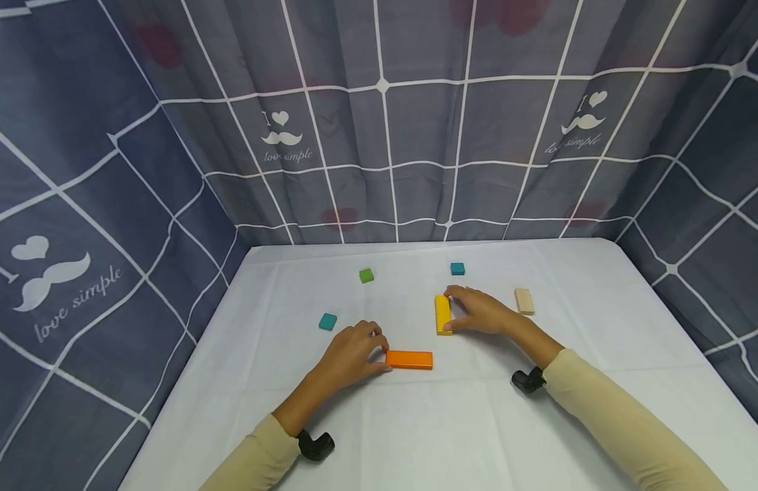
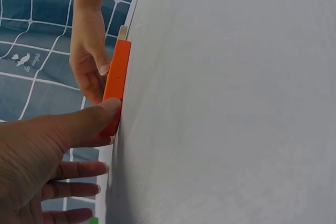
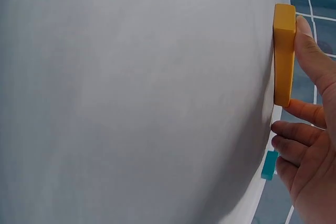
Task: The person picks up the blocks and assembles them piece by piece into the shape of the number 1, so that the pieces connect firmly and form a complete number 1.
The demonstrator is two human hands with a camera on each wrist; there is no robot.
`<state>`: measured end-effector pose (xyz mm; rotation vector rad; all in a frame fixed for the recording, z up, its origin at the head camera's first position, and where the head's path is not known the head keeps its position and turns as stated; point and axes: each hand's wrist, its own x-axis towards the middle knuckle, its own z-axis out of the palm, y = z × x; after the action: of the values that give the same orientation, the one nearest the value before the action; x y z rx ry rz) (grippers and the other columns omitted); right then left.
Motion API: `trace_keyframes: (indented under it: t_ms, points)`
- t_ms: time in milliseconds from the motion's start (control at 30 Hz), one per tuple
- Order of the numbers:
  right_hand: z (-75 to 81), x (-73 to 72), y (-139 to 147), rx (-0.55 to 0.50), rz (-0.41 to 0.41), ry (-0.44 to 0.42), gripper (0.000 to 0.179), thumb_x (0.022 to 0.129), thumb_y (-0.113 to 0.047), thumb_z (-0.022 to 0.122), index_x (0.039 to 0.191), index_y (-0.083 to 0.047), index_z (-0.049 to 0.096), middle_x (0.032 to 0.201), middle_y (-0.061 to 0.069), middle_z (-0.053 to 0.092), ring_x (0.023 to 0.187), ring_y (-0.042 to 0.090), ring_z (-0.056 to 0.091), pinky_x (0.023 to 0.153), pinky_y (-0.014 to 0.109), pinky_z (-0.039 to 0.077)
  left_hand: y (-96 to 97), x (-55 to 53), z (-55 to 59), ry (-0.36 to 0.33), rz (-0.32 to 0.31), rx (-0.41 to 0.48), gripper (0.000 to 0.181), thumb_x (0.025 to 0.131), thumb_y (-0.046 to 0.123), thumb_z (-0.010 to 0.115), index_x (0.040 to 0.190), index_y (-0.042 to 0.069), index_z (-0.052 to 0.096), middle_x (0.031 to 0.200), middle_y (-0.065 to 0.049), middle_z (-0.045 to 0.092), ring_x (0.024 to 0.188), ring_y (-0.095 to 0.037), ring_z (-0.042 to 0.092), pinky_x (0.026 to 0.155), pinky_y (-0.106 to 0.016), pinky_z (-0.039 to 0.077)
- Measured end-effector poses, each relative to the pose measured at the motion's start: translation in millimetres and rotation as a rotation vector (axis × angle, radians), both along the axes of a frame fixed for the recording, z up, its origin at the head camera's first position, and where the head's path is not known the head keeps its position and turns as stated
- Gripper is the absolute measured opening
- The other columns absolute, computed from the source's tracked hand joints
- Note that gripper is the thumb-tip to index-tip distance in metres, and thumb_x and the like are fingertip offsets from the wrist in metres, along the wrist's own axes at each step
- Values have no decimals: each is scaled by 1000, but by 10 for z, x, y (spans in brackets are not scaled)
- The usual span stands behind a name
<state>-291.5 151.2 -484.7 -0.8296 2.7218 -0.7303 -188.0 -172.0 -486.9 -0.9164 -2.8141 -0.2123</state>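
Observation:
An orange block [image 1: 410, 360] lies lengthwise across the white cloth in the head view. My left hand [image 1: 352, 354] pinches its left end between thumb and index finger; in the left wrist view the other fingers are spread apart from the orange block [image 2: 118, 72]. Farther up and to the right, a yellow block [image 1: 443, 315] points away from me. My right hand [image 1: 480, 311] holds it from the right, index finger at the far end and thumb near the close end. The right wrist view shows the thumb against the side of the yellow block [image 3: 284, 56].
On the white-covered table [image 1: 428, 436] lie a green block [image 1: 366, 275], a teal block [image 1: 327, 321] left of my left hand, a blue-teal block [image 1: 457, 269] beyond my right hand, and a plain wooden block [image 1: 524, 301] at right. Grey checked curtains [image 1: 354, 136] surround the table's back and sides.

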Motion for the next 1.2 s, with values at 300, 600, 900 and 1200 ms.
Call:
trace_keyframes:
  t_ms: [300,600,900,1200]
  points:
    - [31,14,-100,11,25,14,85,81,-52,82,144,-3,51,150,19,50,142,40,41,116,56,29,-20,-75,-81,-143,8,157,32,79,48,85,103,28,78,111,6,63,103,-14,58,85,-33,51]
    - [9,0,-188,11,29,-1,86,81,-51,82,145,-3,50,151,18,48,143,38,40,117,54,28,-47,-92,-153,-188,-9,315,31,76,45,89,99,27,79,108,8,62,105,-13,55,91,-38,49]
    - [14,44,-264,-28,47,16,85,81,-50,83,143,0,51,149,20,50,141,40,42,117,55,28,34,-66,-157,-204,33,317,31,76,47,88,99,28,79,109,8,62,106,-13,53,93,-39,47]
    - [23,81,-357,-31,33,-12,89,80,-53,82,145,-2,50,154,19,45,146,40,34,117,57,27,108,-62,-165,-209,74,281,31,76,50,87,99,30,79,111,7,62,106,-13,54,92,-36,49]
